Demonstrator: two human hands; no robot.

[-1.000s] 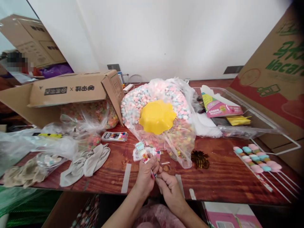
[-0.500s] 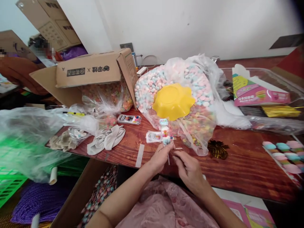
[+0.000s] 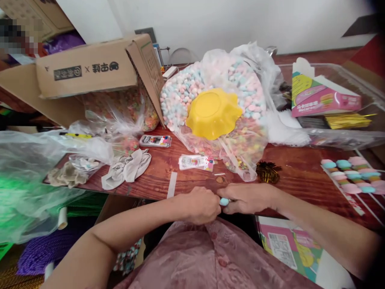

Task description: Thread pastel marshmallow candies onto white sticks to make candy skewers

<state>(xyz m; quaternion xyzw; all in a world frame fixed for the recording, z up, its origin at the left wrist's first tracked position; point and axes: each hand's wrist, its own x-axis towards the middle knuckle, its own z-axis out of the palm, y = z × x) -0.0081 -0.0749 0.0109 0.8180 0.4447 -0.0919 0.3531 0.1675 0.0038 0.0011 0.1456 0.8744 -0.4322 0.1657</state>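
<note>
Between left hand and right hand, over front edge of tabletop: light-blue marshmallow. Nearer right; apparently clamped by right fingers, forefinger above, thumb below. To left, just beside curled left fingers, grip hidden, impossible to tell. Long axis hidden too.

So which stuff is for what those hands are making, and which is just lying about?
Probably for the job:
- small blue piece, between the left hand and right hand
- bag of pink and blue pieces
- sticks with pastel pieces, on the right

Probably just lying about:
- grey cloth
- beige cloth
- purple bundle, below the table
</note>
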